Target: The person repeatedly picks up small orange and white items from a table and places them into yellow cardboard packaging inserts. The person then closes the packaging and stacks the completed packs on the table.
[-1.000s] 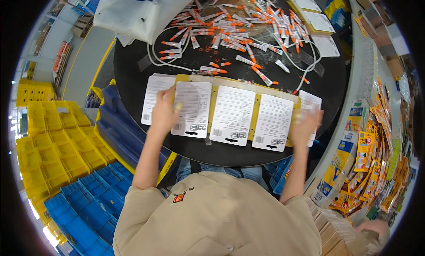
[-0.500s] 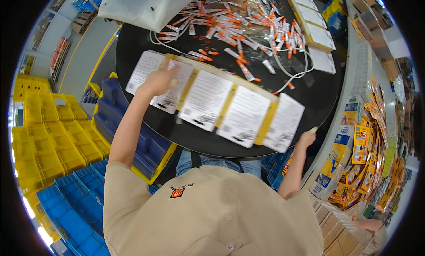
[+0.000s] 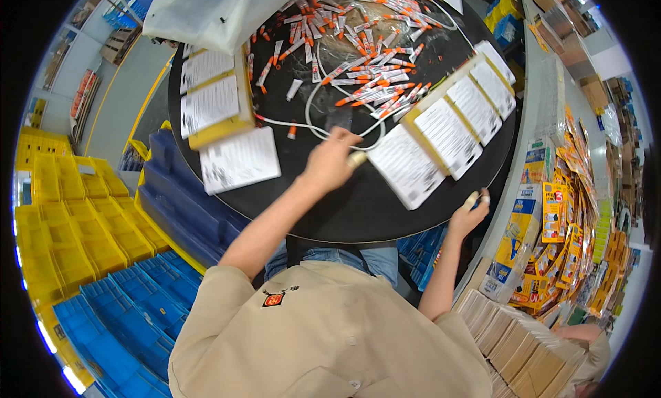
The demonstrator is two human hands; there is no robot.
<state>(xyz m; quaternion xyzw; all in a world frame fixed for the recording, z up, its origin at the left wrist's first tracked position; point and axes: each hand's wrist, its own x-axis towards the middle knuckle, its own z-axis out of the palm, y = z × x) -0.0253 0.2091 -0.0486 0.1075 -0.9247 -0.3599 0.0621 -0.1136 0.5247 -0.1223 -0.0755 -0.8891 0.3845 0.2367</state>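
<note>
My left hand point(image 3: 329, 165) reaches over the round black table point(image 3: 323, 208), fingers apart and slightly blurred, beside a loop of white cable point(image 3: 308, 112). It seems to hold nothing; whether its fingertips touch the cable I cannot tell. Just right of it, white printed cards point(image 3: 447, 138) overlap along a yellow strip-like holder point(image 3: 421, 136). My right hand point(image 3: 469, 213) is at the table's right front edge, thumb and finger apart, with nothing between them. Pale covers sit on some fingertips. A second yellow holder point(image 3: 219, 131) with more cards stands at the left.
Small white tubes with orange caps point(image 3: 372, 74) lie heaped across the table's far half. A white plastic sheet point(image 3: 196, 19) hangs over the far left. Yellow bins point(image 3: 82, 226) and blue bins point(image 3: 131, 308) stand left. Packaged goods point(image 3: 558, 219) and stacked cardboard point(image 3: 523, 336) line the right.
The tabletop has turned clockwise: the front holder has swung to the left, and the one at far right has come nearer. My left hand has moved right, off the cards. The right hand shifted slightly.
</note>
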